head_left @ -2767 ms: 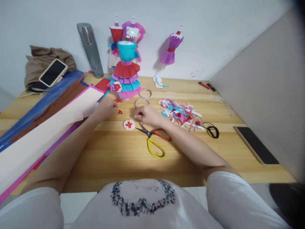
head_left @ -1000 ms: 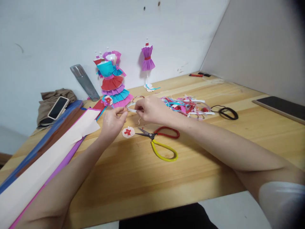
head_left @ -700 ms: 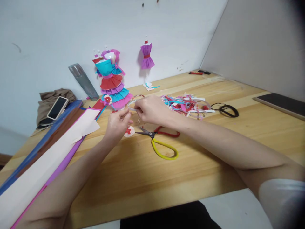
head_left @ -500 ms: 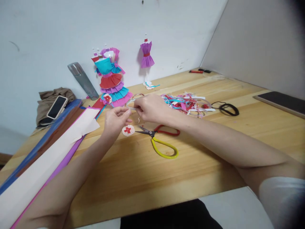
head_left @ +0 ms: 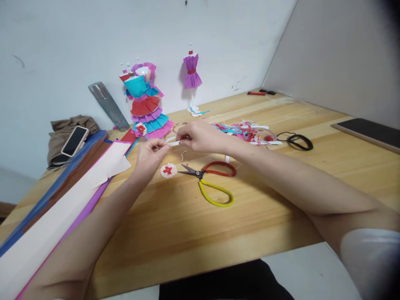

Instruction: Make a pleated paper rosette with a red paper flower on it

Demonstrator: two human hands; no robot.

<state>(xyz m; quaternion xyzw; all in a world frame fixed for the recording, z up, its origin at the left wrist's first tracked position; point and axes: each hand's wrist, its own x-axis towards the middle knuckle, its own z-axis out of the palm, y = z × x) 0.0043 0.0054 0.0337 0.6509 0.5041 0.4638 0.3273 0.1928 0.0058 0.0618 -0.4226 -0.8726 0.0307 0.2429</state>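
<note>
Head view – left hand (head_left: 150, 157) and right hand (head_left: 200, 136) pinch a white strip (head_left: 174, 143) between them, over a wooden table (head_left: 187, 229) – whitish wall (head_left: 237, 37) behind, grey partition (head_left: 337, 66) at right

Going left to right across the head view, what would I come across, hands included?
Phone → bottle → left hand → white strip → right hand → black cord → flat dark device. I've left out overlapping things.
</note>
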